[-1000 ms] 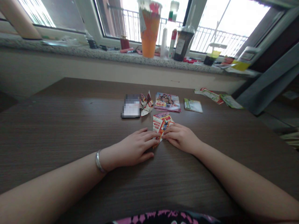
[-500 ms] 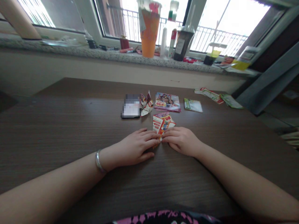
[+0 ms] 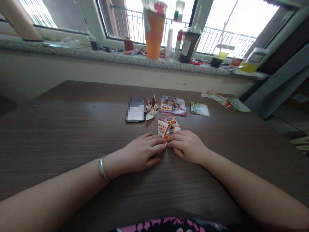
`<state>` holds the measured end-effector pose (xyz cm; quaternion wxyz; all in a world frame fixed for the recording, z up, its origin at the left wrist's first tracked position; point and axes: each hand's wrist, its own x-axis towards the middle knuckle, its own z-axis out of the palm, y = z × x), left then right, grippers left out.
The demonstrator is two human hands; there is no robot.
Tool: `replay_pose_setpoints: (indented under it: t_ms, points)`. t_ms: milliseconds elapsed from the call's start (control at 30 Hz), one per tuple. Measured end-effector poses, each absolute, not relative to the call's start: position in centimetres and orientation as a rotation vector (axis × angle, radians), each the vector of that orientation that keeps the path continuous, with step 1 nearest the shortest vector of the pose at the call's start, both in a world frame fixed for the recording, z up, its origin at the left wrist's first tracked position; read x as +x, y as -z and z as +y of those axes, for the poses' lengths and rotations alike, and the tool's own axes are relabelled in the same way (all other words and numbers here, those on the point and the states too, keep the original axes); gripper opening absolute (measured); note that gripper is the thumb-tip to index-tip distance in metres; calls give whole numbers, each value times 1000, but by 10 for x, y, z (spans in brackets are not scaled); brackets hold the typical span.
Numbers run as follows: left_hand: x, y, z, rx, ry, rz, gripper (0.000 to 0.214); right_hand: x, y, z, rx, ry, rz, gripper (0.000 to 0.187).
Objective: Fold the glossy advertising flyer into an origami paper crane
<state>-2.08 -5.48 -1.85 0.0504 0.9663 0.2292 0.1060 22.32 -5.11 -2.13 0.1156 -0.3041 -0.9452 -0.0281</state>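
Since a second ago, I see the right hand's fingers have slid toward me, uncovering the paper's right corner. Leftmost on the brown wood-grain table (image 3: 79, 135), a black-edged flat rectangle (image 3: 135, 112) lies with its face blurred out. The left hand (image 3: 142, 153), a silver metal bangle (image 3: 103, 167) at its wrist, lies spread palm down, fingertips on the folded red, white and yellow printed paper (image 3: 167, 126). Beyond sits a crumpled printed paper piece (image 3: 152, 109). The folded paper lies between the hands, its near end under their fingertips. The right hand (image 3: 187, 146) bends its fingers onto the near right edge; whether it pinches, I cannot tell.
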Motion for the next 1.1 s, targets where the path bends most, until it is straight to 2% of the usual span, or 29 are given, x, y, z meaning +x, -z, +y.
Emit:
replay_pose_setpoints:
  t_ms: [433, 833, 1100]
  points:
    - [-23, 17, -54, 2907, -264, 695, 38, 231, 19, -43, -1036, 117, -2670, 19]
    - [-26, 12, -55, 2814, -211, 697, 29, 249, 19, -33, -1425, 205, -2554, 23]
    - [-29, 6, -57, 2785, -178, 664, 37, 249, 20, -33, -1490, 238, -2541, 22]
